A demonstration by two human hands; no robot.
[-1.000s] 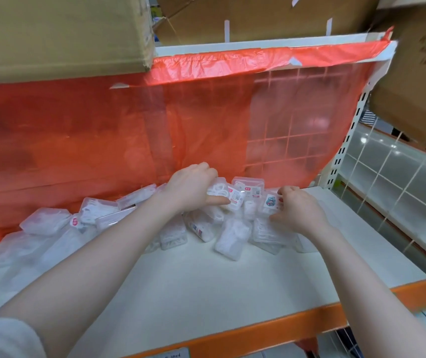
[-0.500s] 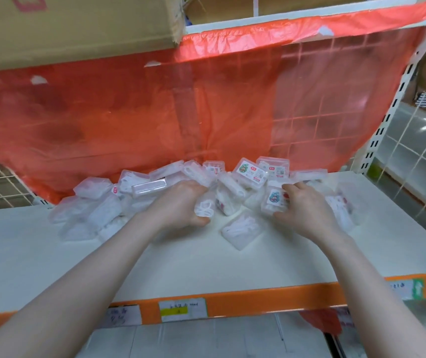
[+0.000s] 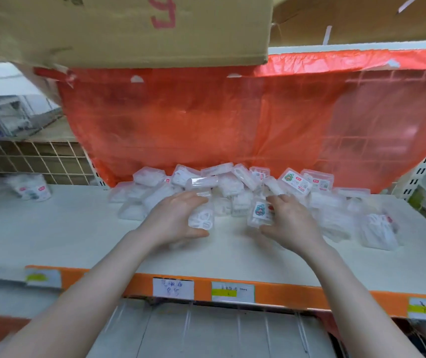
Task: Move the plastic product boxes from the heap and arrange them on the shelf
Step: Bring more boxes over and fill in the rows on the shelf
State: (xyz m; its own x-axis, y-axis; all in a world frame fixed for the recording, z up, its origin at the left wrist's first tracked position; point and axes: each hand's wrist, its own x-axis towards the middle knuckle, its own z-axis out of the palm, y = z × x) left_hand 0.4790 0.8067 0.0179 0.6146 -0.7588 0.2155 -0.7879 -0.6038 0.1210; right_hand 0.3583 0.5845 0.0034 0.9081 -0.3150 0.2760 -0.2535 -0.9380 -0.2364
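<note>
A heap of small clear plastic product boxes (image 3: 235, 186) lies against the back of the white shelf (image 3: 51, 236), under a red plastic sheet. My left hand (image 3: 174, 219) grips a clear box of white pieces (image 3: 201, 219) between thumb and fingers, in front of the heap. My right hand (image 3: 288, 223) holds an upright clear box with a cartoon label (image 3: 259, 213) at its left side. More boxes (image 3: 377, 229) lie scattered to the right of that hand.
A red plastic sheet (image 3: 232, 120) hangs behind the heap. A large cardboard box (image 3: 129, 29) overhangs from the shelf above. An orange shelf edge with price tags (image 3: 232, 290) runs along the front. A labelled tub (image 3: 32, 188) stands at the far left.
Both hands have drawn back from the heap toward the shelf front, each with a box in it. The view has shifted left and down.
</note>
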